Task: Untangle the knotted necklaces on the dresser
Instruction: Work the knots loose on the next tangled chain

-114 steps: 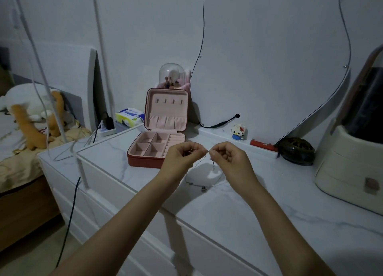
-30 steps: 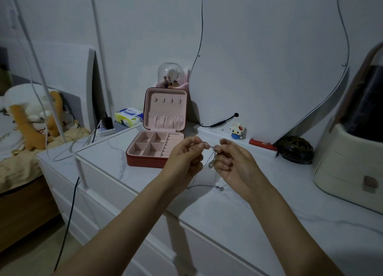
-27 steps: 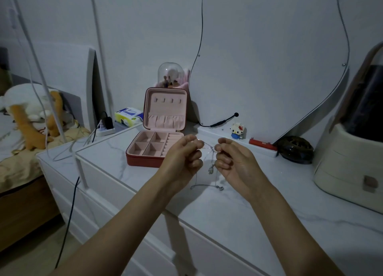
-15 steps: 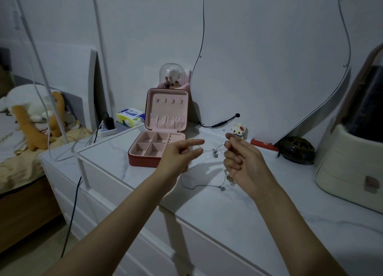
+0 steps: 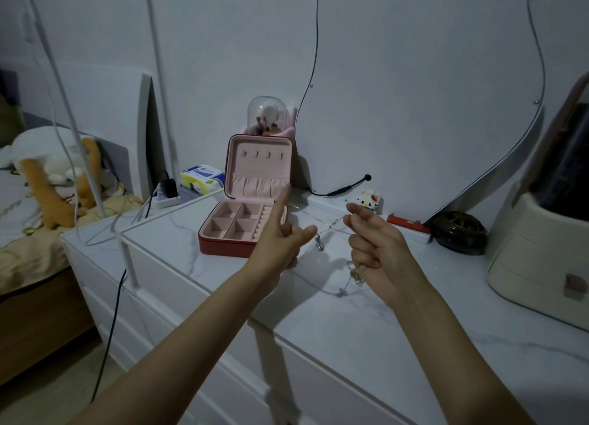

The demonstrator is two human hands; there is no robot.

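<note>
Necklaces point(image 5: 331, 225) are stretching between both hands above the dresser point(image 5: 350, 329), strands crossing mid-span: knot looking loose, not cleared. Left hand point(image 5: 280, 236) is spreading strands on straight index and thumb; right hand point(image 5: 376, 246) is pinching them, charms point(image 5: 352, 274) dangling below. Separating remains.

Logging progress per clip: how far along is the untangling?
Done: nothing visibly; the box's visible compartments are empty. In hand: chains stretched, crossing, between left hand and right hand, which pinches them, pendants dangling. Left: free the crossing, separate the chains.
</note>
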